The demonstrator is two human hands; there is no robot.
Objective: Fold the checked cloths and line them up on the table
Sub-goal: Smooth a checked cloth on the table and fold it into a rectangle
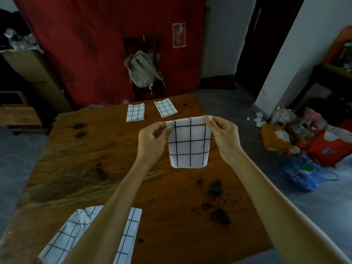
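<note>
Both forearms extended, raised above tabletop (106, 161). Left hand (152, 141) and right hand (224, 134) pinch upper corners of folded checked cloth (188, 141), hanging between them.

Both hands — left hand (152, 139), right hand (223, 133) — pinch folded cloth (188, 142) above table (95, 159).

No text can be read: the red poster (179, 35) on the far wall and the orange packages (331, 147) on the floor carry print, but it is too blurred to make out.
</note>
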